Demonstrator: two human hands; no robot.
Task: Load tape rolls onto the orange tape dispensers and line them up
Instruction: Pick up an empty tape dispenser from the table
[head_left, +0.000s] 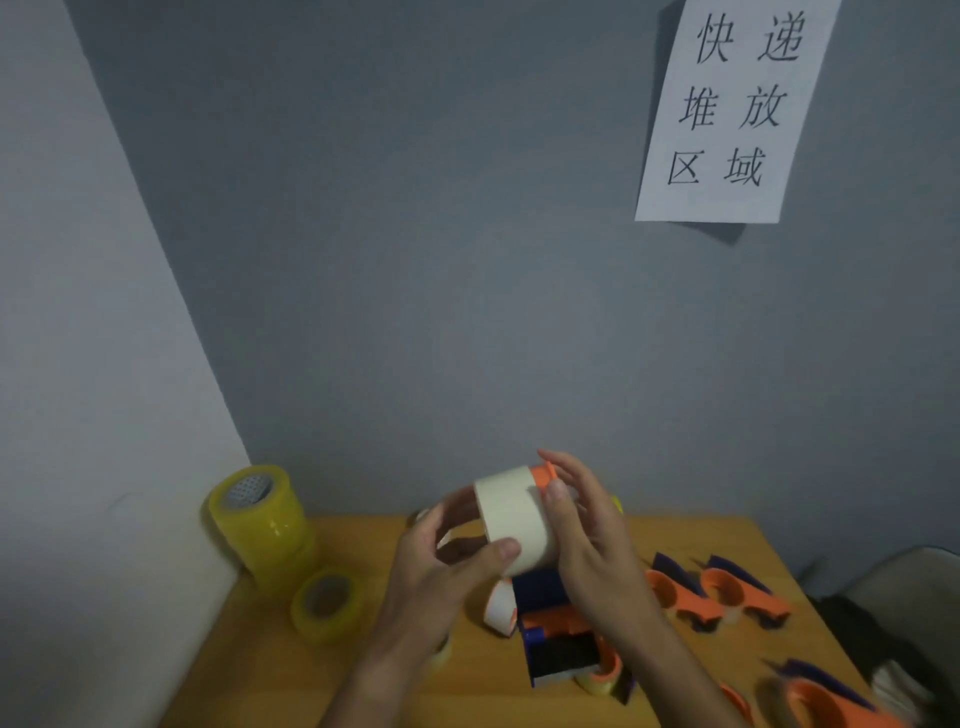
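The task appears partly complete. The cream tape roll (514, 522) is held above the wooden table (363, 670), seated on or being pushed onto the orange dispenser (544, 475), whose hub rim shows at the roll's right edge. The left hand (441, 566) grips the roll, thumb pressed on its lower face and fingers curled behind it. The right hand (582, 525) holds the dispenser side, thumb on the roll's edge and fingers curved round the back.

On the table directly below lie two loaded dispensers (550, 623), one carrying a cream roll, one a yellowish roll. Three empty dispensers (719, 592) lie to the right, two side by side and one blurred near the lower edge. They are not yet loaded, and the final lining-up remains.

Materials: the dispensers are moulded plastic, orange with dark blue parts. The held roll is matte and paper-like. The stacked yellow rolls (260, 519) and the single yellow roll (327, 605) at left are glossy, translucent film on cardboard cores.
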